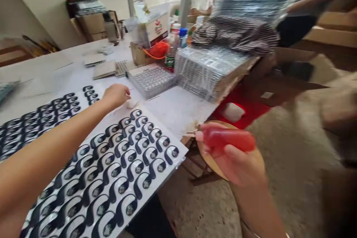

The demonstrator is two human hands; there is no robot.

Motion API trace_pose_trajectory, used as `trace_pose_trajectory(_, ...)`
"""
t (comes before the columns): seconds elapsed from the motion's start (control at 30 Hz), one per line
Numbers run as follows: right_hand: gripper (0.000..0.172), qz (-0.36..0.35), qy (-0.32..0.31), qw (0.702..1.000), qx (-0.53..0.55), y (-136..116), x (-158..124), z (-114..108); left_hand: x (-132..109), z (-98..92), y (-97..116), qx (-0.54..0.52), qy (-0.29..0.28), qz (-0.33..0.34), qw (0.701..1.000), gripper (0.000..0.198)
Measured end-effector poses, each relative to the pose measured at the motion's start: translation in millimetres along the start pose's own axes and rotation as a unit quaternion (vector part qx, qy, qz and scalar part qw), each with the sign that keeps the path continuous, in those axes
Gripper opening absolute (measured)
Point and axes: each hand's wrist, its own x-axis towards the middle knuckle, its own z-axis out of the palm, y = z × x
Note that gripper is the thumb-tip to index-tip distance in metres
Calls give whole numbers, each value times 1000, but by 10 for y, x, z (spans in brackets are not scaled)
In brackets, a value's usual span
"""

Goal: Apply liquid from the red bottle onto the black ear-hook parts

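Note:
My right hand (pixel 237 160) is wrapped round a red squeeze bottle (pixel 228 138) with a thin needle-like nozzle that points left, past the table's edge. Across the table reaches my left hand (pixel 116 95), its fingers pinched together; a thin pinkish stick (pixel 131 89) juts from the fingertips. Just below those fingers lies a small crumpled white wad (pixel 131 104). In front of me is a white sheet (pixel 178 149) bearing rows of black, curved, hook-shaped pieces (pixel 128 158), each with a round emblem.
Another sheet of black pieces (pixel 52 108) lies left. Behind are a clear tray of small parts (pixel 152 78), a carton (pixel 156 29), bottles (pixel 173 46) and a plastic-wrapped stack (pixel 206 68) under striped cloth (pixel 234 35). A round stool (pixel 208 158) stands right. Two other people are at the back.

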Motion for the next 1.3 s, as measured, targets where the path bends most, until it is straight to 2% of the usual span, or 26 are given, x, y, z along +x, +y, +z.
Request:
trace_pose_trajectory(0.13, 40, -14, -3, 1000, -1, 9, 38, -35, 45, 36, 79, 12, -28, 3, 1000, 28)
trace_pose_trajectory(0.27, 41, -14, 18, 999, 45, 35, -13, 108, 55, 216, 200, 18, -26, 17, 999, 22)
trace_pose_trajectory(0.37, 45, -12, 13, 995, 96, 81, -47, 228, 101, 270, 208, 4, 1, 11, 1000, 24)
trace_pose_trajectory(0.47, 46, -27, 9, 990, 136, 127, -73, 343, 47, 111, 164, -30, 63, -13, 997, 33)
trace_pose_trajectory(0.57, 46, -45, -1, 988, 149, 159, -103, 478, -291, -169, 150, -103, 109, -13, 989, 39)
trace_pose_trajectory(0.6, 46, -49, -5, 988, 149, 169, -113, 529, -468, -248, 161, -190, 108, -8, 976, 39)
trace_pose_trajectory(0.63, 46, -52, -12, 987, 149, 179, -124, 584, -666, -307, 179, -271, 89, 7, 958, 40)
trace_pose_trajectory(0.7, 45, -53, -32, 987, 152, 207, -151, 703, -1085, -349, 220, -369, 24, 28, 929, 41)
trace_pose_trajectory(0.77, 44, -43, -56, 986, 153, 248, -189, 832, -1471, -306, 244, -426, -32, 35, 903, 43)
trace_pose_trajectory(0.87, 44, -17, -81, 987, 140, 322, -265, 1024, -1893, -190, 219, -477, -71, 19, 876, 45)
trace_pose_trajectory(0.97, 45, 9, -94, 988, 122, 370, -346, 1173, -2135, -122, 118, -497, -108, 18, 861, 47)
trace_pose_trajectory(1.13, 45, -8, -103, 988, 114, 350, -436, 1309, -2371, -107, -102, -479, -72, 11, 875, 52)
trace_pose_trajectory(1.3, 42, -27, -105, 986, 129, 374, -500, 1459, -2566, -109, -124, -475, -77, 39, 876, 49)
